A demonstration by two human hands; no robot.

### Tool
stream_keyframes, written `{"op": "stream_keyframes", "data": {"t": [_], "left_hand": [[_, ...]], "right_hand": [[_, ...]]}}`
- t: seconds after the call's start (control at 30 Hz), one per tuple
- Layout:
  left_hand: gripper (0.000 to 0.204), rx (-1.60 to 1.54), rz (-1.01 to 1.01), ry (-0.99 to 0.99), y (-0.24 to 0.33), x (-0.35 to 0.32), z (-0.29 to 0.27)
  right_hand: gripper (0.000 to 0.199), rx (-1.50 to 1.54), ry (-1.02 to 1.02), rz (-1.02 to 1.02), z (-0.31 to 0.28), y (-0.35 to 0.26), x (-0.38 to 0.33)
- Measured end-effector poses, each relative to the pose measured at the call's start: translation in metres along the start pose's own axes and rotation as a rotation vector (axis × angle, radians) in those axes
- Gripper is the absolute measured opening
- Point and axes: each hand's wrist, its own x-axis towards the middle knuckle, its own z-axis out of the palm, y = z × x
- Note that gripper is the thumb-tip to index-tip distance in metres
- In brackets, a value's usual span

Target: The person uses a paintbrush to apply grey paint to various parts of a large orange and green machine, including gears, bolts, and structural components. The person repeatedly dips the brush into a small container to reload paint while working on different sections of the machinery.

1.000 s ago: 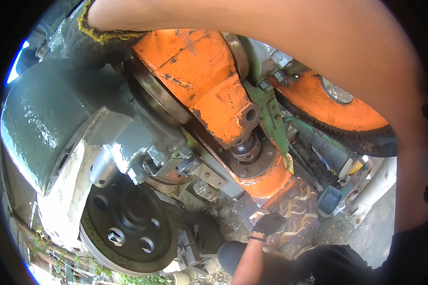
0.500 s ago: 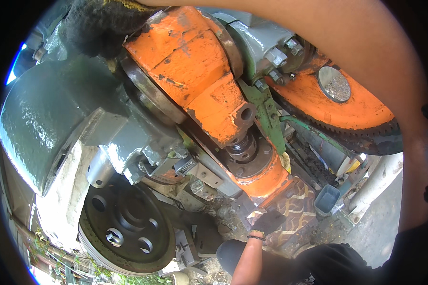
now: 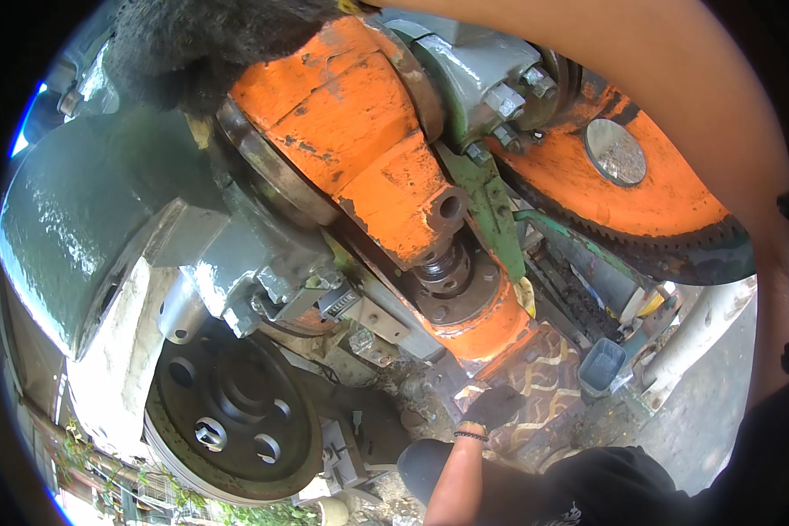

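Note:
A large orange connecting rod [image 3: 342,131] with chipped paint slants through the middle of the machine. My right arm reaches across the top. My right hand [image 3: 215,44], in a dark fuzzy glove with a yellow cuff, lies over the rod's upper left corner; its fingers are blurred, and anything under it is hidden. Below, the rod meets a threaded screw [image 3: 443,270] in an orange round housing [image 3: 482,337]. My left hand [image 3: 495,408], dark-gloved with a beaded bracelet at the wrist, is low by a brown patterned surface [image 3: 543,377]; its fingers cannot be made out.
A dark flywheel [image 3: 237,394] with round holes stands at lower left, under a grey-green curved casing [image 3: 88,219]. On the right are an orange toothed gear [image 3: 666,188], large bolts [image 3: 507,101], a small grey-blue container [image 3: 601,366] and a pale post [image 3: 701,337].
My right hand has moved slightly right and covers more of the orange rod's upper corner. My left hand stays almost where it was.

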Motion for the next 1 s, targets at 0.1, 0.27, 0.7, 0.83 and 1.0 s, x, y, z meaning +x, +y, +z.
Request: {"op": "stream_keyframes", "data": {"t": [0.1,0.27,0.7,0.83,1.0], "left_hand": [[0.018,-0.125,-0.041,-0.018,-0.003,-0.004,0.003],[0.035,-0.059,-0.047,-0.058,-0.006,-0.006,0.006],[0.035,0.013,-0.12,-0.171,-0.007,-0.009,0.027],[0.032,0.129,-0.026,-0.277,0.009,-0.03,0.007],[0.035,-0.096,-0.096,-0.021,0.026,-0.051,-0.004]], "right_hand": [[0.046,0.046,0.026,-0.364,-0.076,-0.005,0.0],[0.048,-0.009,0.095,-1.02,-0.245,-0.008,-0.022],[0.05,0.338,0.384,-1.046,-0.368,0.099,-0.177],[0.034,0.606,0.411,-0.71,-0.308,0.149,-0.211],[0.028,0.983,0.348,-0.263,-0.25,0.194,-0.24]]}}
